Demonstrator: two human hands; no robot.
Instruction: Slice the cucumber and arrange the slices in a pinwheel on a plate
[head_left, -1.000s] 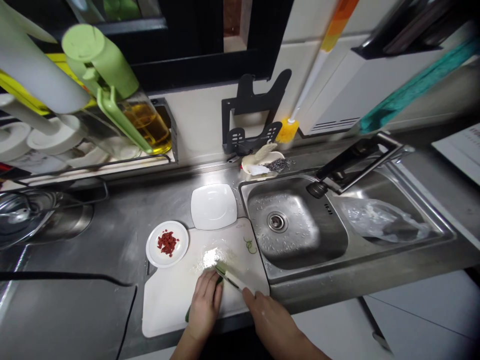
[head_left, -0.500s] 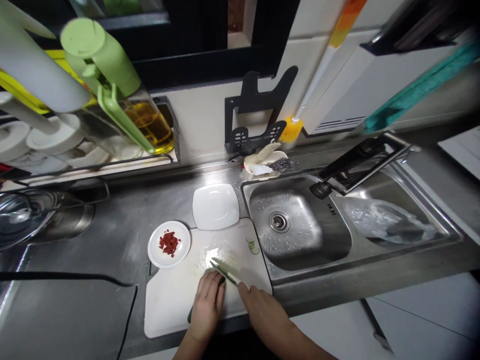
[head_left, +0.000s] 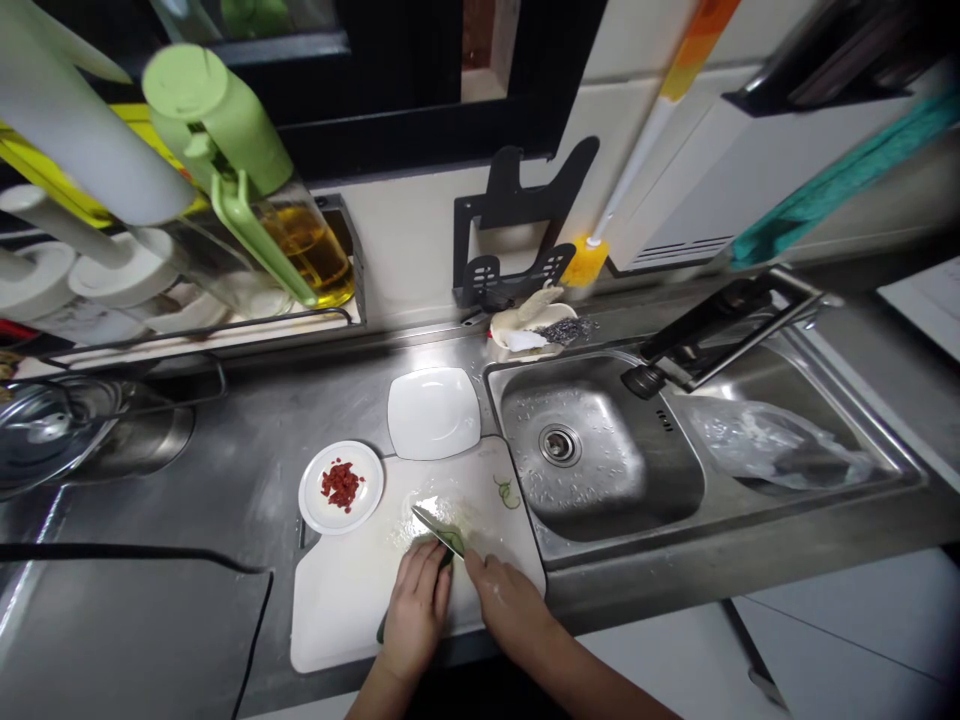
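Observation:
On the white cutting board (head_left: 345, 600) my left hand (head_left: 416, 610) presses down on a long green vegetable (head_left: 448, 543), fingers curled over it. My right hand (head_left: 506, 600) is closed on the handle of a knife (head_left: 435, 525), whose blade crosses the vegetable's tip just ahead of my left fingers. Pale chopped bits lie on the board beyond the blade, and a green curl (head_left: 506, 491) rests near the board's right edge.
A round white plate with red chopped pieces (head_left: 341, 487) sits left of the board, a square white plate (head_left: 433, 412) behind it. The steel sink (head_left: 600, 455) lies to the right with a black tap (head_left: 705, 330). An oil bottle (head_left: 300, 250) stands on a rack, a glass lid (head_left: 52, 430) far left.
The knife and my right hand have slid left along the board, closer to my left fingers. My left hand has stayed on the vegetable.

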